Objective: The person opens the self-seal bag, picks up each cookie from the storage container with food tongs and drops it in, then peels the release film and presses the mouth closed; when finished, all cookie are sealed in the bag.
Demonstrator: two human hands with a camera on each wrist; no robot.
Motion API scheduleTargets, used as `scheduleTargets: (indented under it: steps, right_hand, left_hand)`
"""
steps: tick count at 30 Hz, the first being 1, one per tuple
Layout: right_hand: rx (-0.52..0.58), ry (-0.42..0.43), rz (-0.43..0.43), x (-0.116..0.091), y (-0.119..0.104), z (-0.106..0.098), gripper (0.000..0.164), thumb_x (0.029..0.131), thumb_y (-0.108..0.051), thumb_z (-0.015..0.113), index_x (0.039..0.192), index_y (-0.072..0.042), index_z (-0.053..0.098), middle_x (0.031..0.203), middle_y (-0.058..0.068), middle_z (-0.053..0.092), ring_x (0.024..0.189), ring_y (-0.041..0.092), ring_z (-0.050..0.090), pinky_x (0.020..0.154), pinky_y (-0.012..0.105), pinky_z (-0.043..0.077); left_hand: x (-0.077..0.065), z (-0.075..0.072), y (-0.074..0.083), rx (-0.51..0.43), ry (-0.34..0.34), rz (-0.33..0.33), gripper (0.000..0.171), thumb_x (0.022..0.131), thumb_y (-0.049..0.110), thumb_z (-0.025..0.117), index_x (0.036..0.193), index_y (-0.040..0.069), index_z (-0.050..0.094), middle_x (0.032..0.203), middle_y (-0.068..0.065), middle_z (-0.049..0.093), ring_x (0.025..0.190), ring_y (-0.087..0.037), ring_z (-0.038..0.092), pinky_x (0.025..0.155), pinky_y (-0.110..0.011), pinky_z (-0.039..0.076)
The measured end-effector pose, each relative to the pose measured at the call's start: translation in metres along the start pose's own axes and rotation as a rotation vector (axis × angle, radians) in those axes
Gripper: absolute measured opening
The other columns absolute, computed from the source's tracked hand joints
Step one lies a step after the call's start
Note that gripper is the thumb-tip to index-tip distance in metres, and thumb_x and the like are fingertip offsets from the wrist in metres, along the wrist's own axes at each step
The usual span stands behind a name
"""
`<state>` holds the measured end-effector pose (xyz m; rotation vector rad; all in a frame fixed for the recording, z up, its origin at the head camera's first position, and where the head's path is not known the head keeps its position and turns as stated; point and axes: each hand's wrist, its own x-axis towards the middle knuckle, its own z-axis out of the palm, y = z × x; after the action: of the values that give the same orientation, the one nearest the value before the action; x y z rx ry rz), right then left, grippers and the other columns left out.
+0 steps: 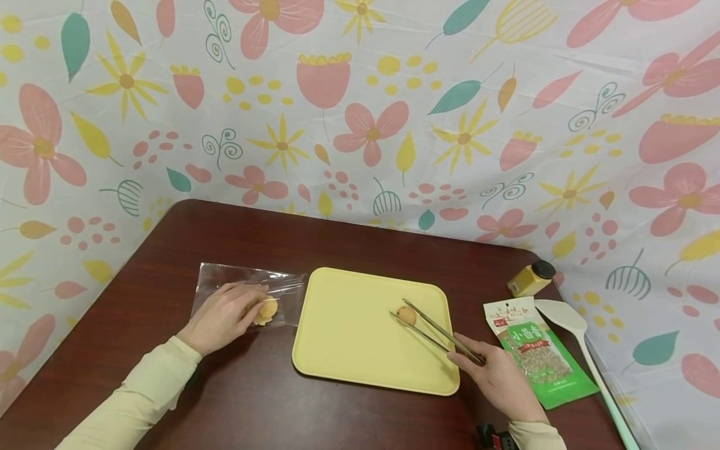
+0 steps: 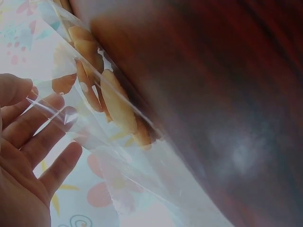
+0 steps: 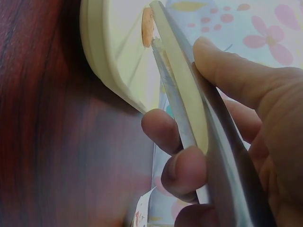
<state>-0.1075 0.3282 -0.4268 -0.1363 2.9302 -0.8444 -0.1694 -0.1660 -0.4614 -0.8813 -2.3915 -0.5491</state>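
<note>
Pale glare spots the table [image 2: 242,153] in the blurry left wrist view.

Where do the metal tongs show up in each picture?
Head: the tongs, right of centre, reach over the yellow tray from the right hand.
Left wrist: not in it.
Right wrist: they slant from top centre to the bottom, right of middle, gripped by the hand.
Shared landmark: the dark reddish table, under the tray in head, on the right in left wrist, on the left in right wrist.

In the head view, the left fingers [image 1: 251,294] partly hide bagged biscuits [image 1: 267,311]
</note>
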Motion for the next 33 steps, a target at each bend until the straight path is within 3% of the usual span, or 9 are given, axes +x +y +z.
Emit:
scheduleTargets:
  steps: [33]
  right_hand:
    - [-0.006,-0.017,0.010,0.0008,-0.0026,-0.0001,0.059,0.093,-0.053,0.058,0.136,-0.012,0.058,0.133,0.011,0.059,0.116,0.030,0.060,0.088,0.050,0.053]
  left_hand:
    - [0.0001,-0.0019,0.0005,0.001,-0.006,-0.007,0.022,0.080,0.010,0.078,0.101,0.006,0.071,0.108,-0.011,0.071,0.101,-0.027,0.067,0.092,-0.049,0.050]
